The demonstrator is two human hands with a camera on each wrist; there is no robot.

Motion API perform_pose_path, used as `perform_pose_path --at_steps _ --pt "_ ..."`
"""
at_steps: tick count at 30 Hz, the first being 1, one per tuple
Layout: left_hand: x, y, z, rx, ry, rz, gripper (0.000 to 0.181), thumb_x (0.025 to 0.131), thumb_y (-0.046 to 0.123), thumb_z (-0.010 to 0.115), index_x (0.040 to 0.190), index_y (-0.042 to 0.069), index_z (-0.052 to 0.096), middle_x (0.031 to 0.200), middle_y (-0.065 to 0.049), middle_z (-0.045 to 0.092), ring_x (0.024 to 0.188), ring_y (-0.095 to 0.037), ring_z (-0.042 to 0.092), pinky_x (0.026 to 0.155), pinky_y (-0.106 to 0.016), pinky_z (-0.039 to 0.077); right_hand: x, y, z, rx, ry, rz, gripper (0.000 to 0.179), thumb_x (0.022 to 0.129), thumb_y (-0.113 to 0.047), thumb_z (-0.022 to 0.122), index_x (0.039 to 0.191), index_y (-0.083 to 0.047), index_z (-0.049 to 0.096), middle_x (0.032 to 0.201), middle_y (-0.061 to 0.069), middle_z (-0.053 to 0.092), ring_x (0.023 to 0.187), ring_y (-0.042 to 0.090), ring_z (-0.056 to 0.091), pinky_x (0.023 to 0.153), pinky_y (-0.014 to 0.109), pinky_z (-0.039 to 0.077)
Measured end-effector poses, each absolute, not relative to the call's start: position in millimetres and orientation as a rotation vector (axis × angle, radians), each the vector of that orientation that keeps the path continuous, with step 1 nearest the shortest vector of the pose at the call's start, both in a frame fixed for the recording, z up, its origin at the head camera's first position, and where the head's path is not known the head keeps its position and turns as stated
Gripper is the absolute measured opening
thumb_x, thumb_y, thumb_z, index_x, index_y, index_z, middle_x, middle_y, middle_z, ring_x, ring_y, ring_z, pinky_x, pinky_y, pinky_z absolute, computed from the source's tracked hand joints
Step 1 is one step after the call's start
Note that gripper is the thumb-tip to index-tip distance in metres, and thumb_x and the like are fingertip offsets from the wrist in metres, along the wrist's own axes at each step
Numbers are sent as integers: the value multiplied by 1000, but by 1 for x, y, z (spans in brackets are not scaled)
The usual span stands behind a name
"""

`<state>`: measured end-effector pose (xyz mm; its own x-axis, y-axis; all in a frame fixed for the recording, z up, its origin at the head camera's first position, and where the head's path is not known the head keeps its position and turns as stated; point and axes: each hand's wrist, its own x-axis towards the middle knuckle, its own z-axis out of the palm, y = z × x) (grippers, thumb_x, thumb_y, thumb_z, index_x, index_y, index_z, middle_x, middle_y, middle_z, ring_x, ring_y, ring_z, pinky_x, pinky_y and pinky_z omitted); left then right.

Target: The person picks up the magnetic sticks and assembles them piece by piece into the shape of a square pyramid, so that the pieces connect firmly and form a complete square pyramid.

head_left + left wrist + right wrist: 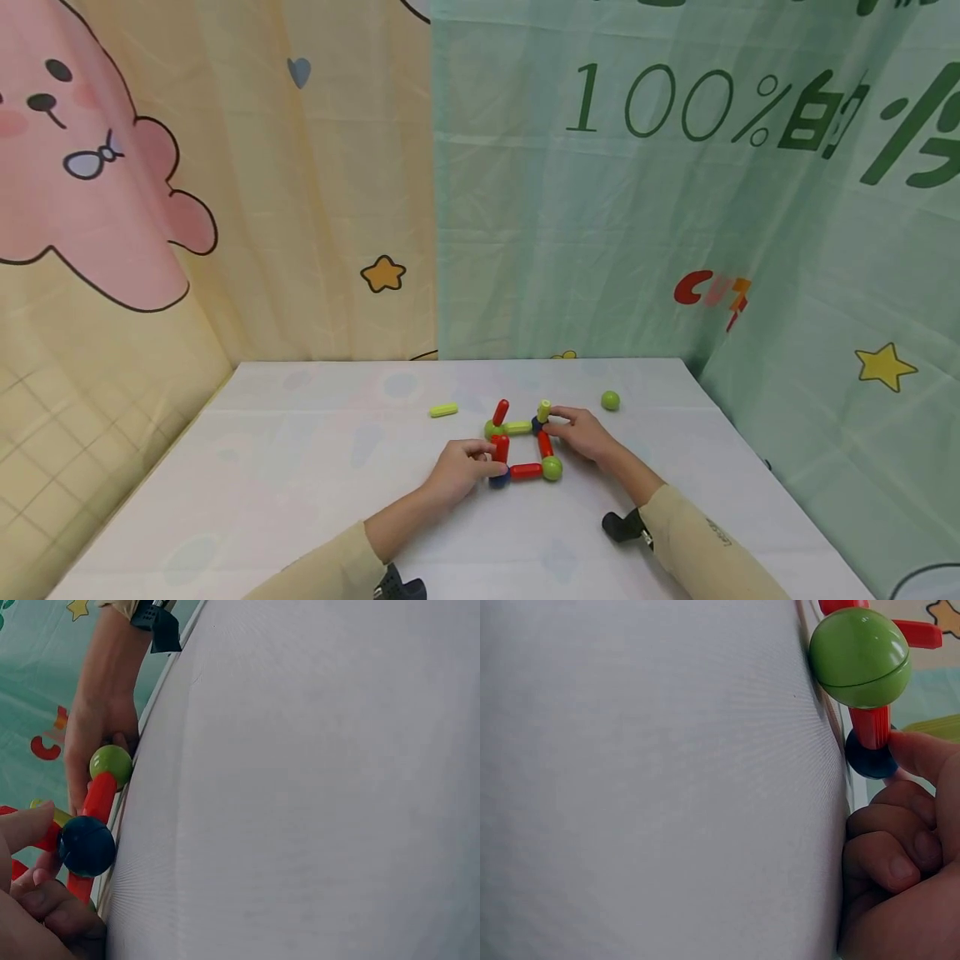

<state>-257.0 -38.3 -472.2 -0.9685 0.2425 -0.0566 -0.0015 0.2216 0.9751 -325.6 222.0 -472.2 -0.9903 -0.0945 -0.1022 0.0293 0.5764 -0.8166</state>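
Observation:
On the table stands a four-sided frame of rods and balls. My left hand [457, 471] is at its near left corner, thumb and fingers pinching the upright red rod [501, 448] just above a dark blue ball [88, 846]. At the far right corner my right hand [581, 432] pinches the upright yellow-green rod [543, 410] low down, its thumb against another dark blue ball [872, 755]. Green balls form the near right corner [552, 468] and the far left corner [492, 430]; from the latter a red rod [501, 412] rises at a slant.
A loose yellow-green rod [443, 410] lies behind and left of the frame. Farther right, a single green ball [611, 401] sits on the white table [300, 483]. Printed curtains [525, 250] hang behind and beside the table.

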Motion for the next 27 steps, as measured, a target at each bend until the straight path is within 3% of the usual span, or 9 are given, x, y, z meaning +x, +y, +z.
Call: perform_pose_path --at_steps 4,16,27 --pt "-255 -34 -472 252 2440 1699 20 83 22 82 98 12 73 75 1 54 69 -16 48 58 -25 39 -327 223 -474 -50 2671 -1380 53 92 -32 71 139 -12 61 120 10 64 88 21 50 69 31 39" --pt "-266 -45 -469 221 2694 1569 18 85 19 80 101 12 76 68 2 47 64 -15 43 54 -24 31 -322 225 -470 -111 2723 -1322 40 90 -27 74 127 -12 67 69 0 48 64 16 44 59 29 36" --pt "-288 -56 -470 160 2750 1618 19 85 16 79 104 10 79 68 3 47 60 -12 42 53 -23 29 -300 220 -464 -135 2752 -1240 22 89 -23 73 104 -11 63 58 -4 39 53 12 36 53 26 30"
